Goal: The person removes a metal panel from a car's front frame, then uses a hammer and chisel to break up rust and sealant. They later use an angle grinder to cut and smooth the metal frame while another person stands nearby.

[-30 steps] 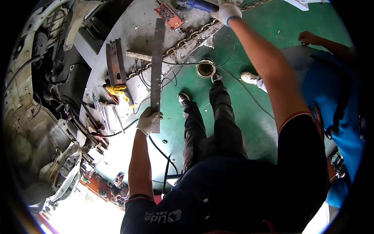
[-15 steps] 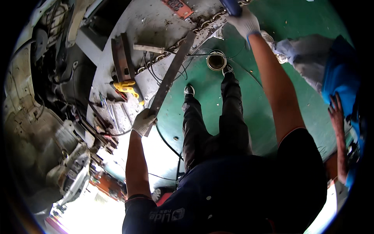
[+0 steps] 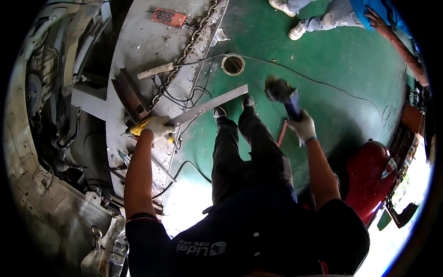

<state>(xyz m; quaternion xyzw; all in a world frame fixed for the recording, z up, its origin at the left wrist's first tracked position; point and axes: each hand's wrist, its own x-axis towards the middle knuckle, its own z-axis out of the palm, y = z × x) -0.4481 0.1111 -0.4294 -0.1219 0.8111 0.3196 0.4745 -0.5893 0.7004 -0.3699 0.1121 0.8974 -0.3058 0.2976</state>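
My left hand [image 3: 159, 127], in a pale work glove, is closed around the near end of a long flat metal bar [image 3: 210, 107]. The bar slants out to the right, over the platform's edge and above my shoes. Right beside that glove, partly behind it, lies a yellow power tool [image 3: 140, 126]. Off to the right, my right hand [image 3: 303, 128], gloved too, grips the blue body of an angle grinder [image 3: 288, 98]. The grinder's head points away from me, apart from the bar, and its disc end is blurred.
A grey metal platform [image 3: 134, 51] carries a chain [image 3: 189, 46], an orange remote control [image 3: 169, 17], a rusty channel piece [image 3: 130, 94] and cables. On the green floor stands a round tin [image 3: 232, 64]. A person [image 3: 344, 16] is at far right, a stripped car body [image 3: 50, 175] at left.
The bar has swung to the right, away from its steep slant. My right hand has brought the grinder nearer to me. The view has shifted, and the other person appears farther off.
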